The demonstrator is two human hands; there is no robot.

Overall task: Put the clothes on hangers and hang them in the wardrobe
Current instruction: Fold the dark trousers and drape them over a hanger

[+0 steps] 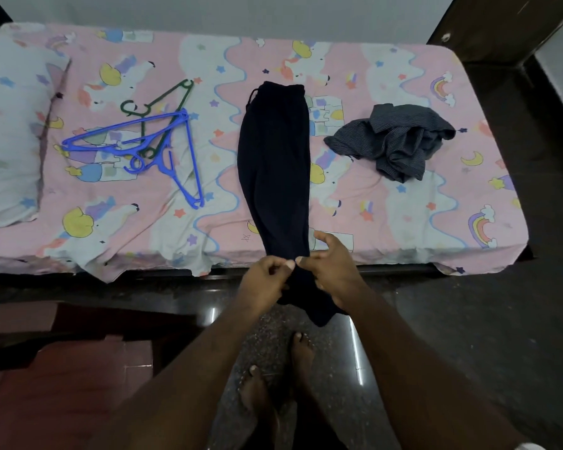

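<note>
Progress looks slight: nothing is on a hanger yet, judging by how things lie. Dark trousers (275,164) are folded leg on leg and stretched across the bed (403,228), waistband at the far side, cuffs hanging over the near edge. Both hands work at that cuff end. The left hand (265,280) pinches the fabric between thumb and curled fingers; the right hand (332,267) grips it just beside, thumb on top, with the other fingers partly lifted. The thumbs nearly touch.

Hangers (150,144), blue ones and a green one, lie tangled to the left of the trousers, well apart from them and untouched. A striped grey shirt (397,144) sits crumpled to the right, also waiting. So both garments are left to hang, and the wardrobe itself is not in view.

The bed carries a pink cartoon-print sheet, slightly wrinkled, with a matching pillow (10,134) at the left end. It stands against a pale wall. Below is a dark polished floor (468,319), where the person's bare feet (273,378) stand.
</note>
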